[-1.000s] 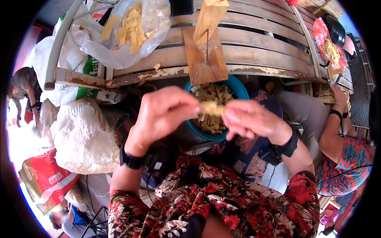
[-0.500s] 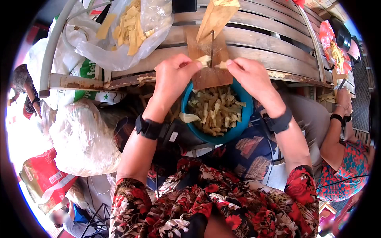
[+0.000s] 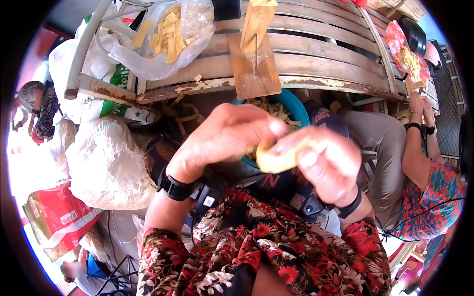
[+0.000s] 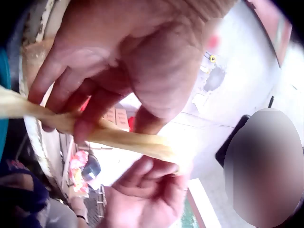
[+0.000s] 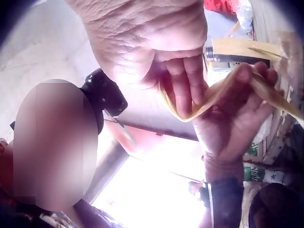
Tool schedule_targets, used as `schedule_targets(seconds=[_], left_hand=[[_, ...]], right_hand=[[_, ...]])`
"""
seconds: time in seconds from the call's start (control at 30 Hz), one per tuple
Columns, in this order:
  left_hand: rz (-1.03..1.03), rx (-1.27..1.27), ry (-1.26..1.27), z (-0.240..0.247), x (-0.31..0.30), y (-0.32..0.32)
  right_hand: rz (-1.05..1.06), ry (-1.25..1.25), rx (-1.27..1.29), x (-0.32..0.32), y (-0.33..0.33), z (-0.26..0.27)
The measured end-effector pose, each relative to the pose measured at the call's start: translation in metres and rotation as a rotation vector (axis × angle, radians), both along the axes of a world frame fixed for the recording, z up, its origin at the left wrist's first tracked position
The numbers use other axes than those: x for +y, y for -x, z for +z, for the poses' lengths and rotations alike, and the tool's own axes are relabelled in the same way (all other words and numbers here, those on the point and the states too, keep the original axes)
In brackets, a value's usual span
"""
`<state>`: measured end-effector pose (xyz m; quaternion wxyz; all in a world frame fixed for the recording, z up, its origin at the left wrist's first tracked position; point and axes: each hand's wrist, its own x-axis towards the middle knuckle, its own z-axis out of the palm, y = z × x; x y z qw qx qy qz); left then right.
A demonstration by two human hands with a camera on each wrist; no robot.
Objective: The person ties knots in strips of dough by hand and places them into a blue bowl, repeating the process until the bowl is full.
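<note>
**Slatted surface, blue basin, two hands and one yellow strip**

The largest thing before us is the surface, made of wooden slats with a rust-patched metal edge. To our right sits another person in a patterned top, hands near the surface's far right end. On our left, below the surface, stands a bulky white bundle, with a red bag beside it.

On the left part of the surface lies an open clear bag. The blue basin is below the near edge, partly hidden by our hands. A flat board rests on the surface and juts past that edge over the basin; a wooden block stands tilted at its far end, next to a thin metal piece.

Our left hand and right hand are close together on our side of the basin, both blurred in the head view. The left hand has its thumb and fingers clamped on the yellow strip, which runs across those fingers. The right hand's fingers curl round the strip too, and there it bends into a loop.

Smaller still are the yellow pieces in the clear bag and the cut chunks in the basin. The smallest thing we can pick out is a crumb on the surface, left of the board.
</note>
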<state>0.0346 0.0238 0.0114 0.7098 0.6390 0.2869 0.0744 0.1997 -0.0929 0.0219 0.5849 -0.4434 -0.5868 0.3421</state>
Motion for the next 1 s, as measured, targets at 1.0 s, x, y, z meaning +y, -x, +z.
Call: schedule_targets(seconds=[1.0], left_hand=[[0.149, -0.253, 0.599, -0.033, -0.035, 0.002]], right_hand=[[0.249, 0.532, 0.637, -0.005, -0.006, -0.016]])
